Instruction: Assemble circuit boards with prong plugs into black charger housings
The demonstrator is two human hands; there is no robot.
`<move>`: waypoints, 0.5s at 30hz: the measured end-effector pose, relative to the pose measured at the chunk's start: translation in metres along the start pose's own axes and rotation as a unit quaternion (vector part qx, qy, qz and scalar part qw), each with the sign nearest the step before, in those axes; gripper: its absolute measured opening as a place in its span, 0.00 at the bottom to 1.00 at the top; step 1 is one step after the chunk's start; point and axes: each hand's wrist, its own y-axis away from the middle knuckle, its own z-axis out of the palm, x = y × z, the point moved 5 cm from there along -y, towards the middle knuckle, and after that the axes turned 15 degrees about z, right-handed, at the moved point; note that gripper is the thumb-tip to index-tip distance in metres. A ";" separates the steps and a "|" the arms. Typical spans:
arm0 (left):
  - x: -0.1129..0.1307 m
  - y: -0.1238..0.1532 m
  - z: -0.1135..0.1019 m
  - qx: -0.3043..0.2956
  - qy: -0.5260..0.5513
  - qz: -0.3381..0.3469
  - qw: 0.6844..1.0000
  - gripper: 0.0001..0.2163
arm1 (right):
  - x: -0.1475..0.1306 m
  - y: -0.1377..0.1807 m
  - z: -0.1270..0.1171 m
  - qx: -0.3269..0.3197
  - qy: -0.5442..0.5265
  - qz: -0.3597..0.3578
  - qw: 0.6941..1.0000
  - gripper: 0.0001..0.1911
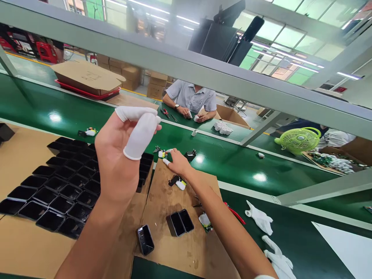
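My left hand [122,151] is raised close to the camera, with white finger cots on its thumb and index finger. Their tips are pressed together, and anything between them is hidden. Farther off, my right hand [178,162], also in white finger cots, reaches over the cardboard's far edge. Its thumb and index finger close around a small circuit board assembly [162,154] with white and yellow parts, on the green belt. Nearer me on the cardboard [162,201] lie a similar assembly [180,184], a pair of black open cases [181,223] and a single black case [145,239].
Rows of black cases [64,186] fill the left side. Another assembly [205,223] and red-handled pliers [235,213] lie by my right forearm, white gloves [260,219] farther right. A metal rail [174,54] crosses above. Opposite sits a person [190,97]; a green fan [300,138] stands right.
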 end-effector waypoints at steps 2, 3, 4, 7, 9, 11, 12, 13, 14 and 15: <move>-0.001 -0.001 -0.001 -0.005 -0.011 -0.005 1.000 0.12 | -0.014 -0.021 0.007 -0.012 -0.018 0.017 1.000 0.22; -0.001 -0.001 -0.003 -0.005 -0.016 -0.007 1.000 0.13 | -0.021 -0.031 0.010 -0.017 -0.032 0.024 0.999 0.22; 0.000 -0.003 -0.005 -0.005 -0.023 -0.009 1.000 0.14 | -0.028 -0.039 0.012 -0.022 -0.050 0.031 0.998 0.22; 0.001 -0.008 -0.013 -0.003 -0.038 -0.012 0.999 0.16 | -0.047 -0.057 0.015 -0.031 -0.129 0.048 0.990 0.22; 0.001 -0.012 -0.017 0.004 -0.028 -0.005 1.000 0.15 | -0.055 -0.060 0.011 -0.030 -0.198 0.062 0.978 0.21; 0.000 -0.014 -0.019 0.008 -0.012 0.004 1.000 0.13 | -0.059 -0.055 0.002 -0.027 -0.278 0.073 0.957 0.20; -0.001 -0.014 -0.018 0.005 -0.010 0.013 1.000 0.12 | -0.059 -0.048 -0.005 -0.024 -0.321 0.074 0.944 0.20; -0.002 -0.012 -0.016 -0.011 -0.014 0.024 1.000 0.12 | -0.058 -0.038 -0.014 -0.022 -0.364 0.071 0.928 0.19; -0.004 -0.008 -0.012 -0.047 -0.026 0.030 0.998 0.12 | -0.056 -0.024 -0.023 -0.019 -0.406 0.064 0.911 0.20; -0.006 -0.002 -0.006 -0.108 -0.045 0.026 0.993 0.14 | -0.052 -0.006 -0.034 -0.015 -0.446 0.053 0.893 0.23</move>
